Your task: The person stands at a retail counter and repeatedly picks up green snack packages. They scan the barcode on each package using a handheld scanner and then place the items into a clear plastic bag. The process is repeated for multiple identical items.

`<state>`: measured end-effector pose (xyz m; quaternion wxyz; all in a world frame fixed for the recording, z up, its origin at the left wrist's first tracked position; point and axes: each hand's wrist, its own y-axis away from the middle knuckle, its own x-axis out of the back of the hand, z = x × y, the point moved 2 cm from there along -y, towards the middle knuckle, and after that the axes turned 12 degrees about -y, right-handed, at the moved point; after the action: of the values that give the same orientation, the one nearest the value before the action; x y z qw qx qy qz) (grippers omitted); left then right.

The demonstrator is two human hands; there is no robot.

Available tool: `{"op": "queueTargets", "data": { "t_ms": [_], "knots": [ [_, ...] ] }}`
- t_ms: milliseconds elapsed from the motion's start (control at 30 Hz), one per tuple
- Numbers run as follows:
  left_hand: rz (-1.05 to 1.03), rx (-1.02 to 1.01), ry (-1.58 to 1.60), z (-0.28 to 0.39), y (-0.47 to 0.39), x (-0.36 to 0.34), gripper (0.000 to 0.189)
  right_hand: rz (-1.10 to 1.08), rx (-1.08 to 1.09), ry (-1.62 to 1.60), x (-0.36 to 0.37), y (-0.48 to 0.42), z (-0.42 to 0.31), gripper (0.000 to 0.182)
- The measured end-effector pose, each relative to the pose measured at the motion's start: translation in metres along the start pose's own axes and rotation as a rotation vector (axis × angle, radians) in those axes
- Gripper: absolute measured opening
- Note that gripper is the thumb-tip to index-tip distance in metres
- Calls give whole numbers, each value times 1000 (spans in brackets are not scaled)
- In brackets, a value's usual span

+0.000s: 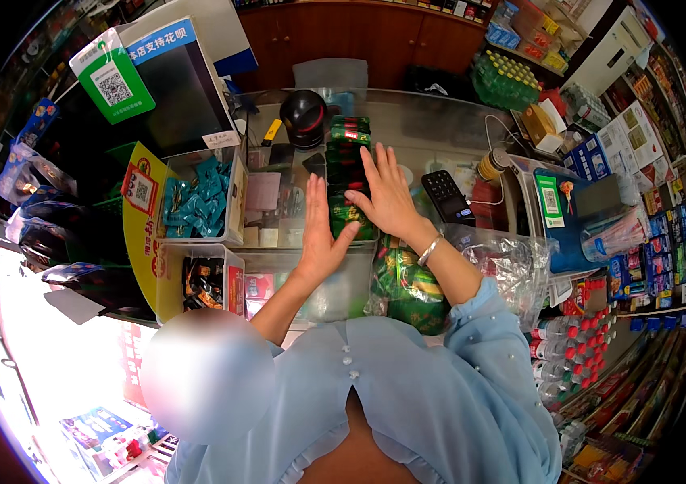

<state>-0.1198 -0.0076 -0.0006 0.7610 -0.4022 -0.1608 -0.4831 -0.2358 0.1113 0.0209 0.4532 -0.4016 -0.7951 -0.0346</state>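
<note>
A long row of green packets (349,160) with dark and red markings lies on the glass counter (400,115). Along its left side my left hand (321,233) stands edge-on, fingers straight and thumb apart. My right hand (388,193) lies flat along the row's right side, its thumb reaching over the near packets. Neither hand is closed around anything; whether the fingers press on the packets is hard to tell. Below my right wrist, a clear plastic bag of more green packets (412,284) rests at the counter's near edge.
Left are a tub of teal sachets (197,196), a tub of dark packets (203,281) and a monitor (182,85). A black scanner (303,118) stands behind. At right are a keypad payment terminal (448,196), a cabled round tin (493,163) and a crinkled clear bag (506,260).
</note>
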Motion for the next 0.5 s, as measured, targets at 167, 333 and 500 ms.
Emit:
{"op": "queueTargets", "data": {
  "t_ms": [167,333,500],
  "knots": [
    [-108,-120,-319,7,-8,-7,97,35,-21,83,-4,-14,4,77],
    [-121,-95,-373,4,-12,-9,98,69,65,146,6,-17,-15,64],
    [-112,-67,-344,5,-11,-16,99,29,128,152,-12,-43,-11,58]
  ]
}}
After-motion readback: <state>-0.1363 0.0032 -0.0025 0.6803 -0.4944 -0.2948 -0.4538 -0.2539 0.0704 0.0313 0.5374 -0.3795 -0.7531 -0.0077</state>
